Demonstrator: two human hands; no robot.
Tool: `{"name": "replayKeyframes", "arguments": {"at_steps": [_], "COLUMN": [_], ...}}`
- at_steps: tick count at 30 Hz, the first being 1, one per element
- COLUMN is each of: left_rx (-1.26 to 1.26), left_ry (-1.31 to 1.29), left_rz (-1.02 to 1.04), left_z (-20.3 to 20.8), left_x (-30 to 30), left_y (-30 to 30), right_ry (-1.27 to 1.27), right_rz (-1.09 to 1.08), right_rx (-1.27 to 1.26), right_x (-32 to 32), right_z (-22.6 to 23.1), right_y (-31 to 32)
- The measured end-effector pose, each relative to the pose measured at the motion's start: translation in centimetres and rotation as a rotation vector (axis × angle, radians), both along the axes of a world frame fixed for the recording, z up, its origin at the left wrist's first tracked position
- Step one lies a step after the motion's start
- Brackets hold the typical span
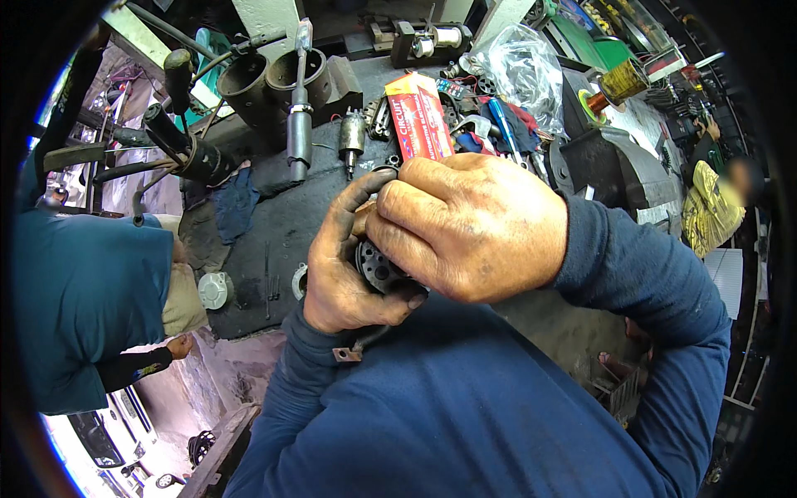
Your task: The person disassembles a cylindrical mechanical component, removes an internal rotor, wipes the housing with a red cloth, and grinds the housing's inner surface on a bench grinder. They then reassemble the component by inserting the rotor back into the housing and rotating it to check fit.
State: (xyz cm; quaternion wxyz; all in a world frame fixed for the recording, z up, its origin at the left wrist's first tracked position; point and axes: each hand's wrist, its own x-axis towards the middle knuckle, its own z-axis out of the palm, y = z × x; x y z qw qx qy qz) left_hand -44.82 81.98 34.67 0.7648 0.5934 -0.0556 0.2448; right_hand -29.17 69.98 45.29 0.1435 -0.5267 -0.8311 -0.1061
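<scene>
- Over the dark bench, left hand cups a round perforated metal part, grip curled around it
- right hand covers it, fingers pinching its top edge
- red box stands behind

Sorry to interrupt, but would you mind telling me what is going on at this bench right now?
A person in a dark blue sleeve holds a small round metal motor part with holes in its face close to the chest. The left hand cups it from below, and the right hand covers it from above, fingers curled over its top edge. A wire with a terminal lug hangs beneath. Behind, the grimy workbench carries a red carton, dark cylindrical housings and a copper wire spool.
</scene>
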Motion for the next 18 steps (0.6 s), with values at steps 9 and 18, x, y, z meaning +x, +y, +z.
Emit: {"name": "replayKeyframes", "arguments": {"at_steps": [9, 18], "left_rx": [0.019, -0.156], "left_ry": [-0.013, -0.014], "left_rz": [0.007, -0.016], "left_z": [-0.3, -1.4], "left_x": [0.1, -0.1], "left_y": [0.1, -0.1], "right_ry": [0.009, 0.3], "right_rz": [-0.168, -0.214], "right_rx": [-0.066, -0.098], "right_x": [-1.4, -1.3], "right_z": [0.1, -0.5], "right_y": [-0.8, -0.9]}}
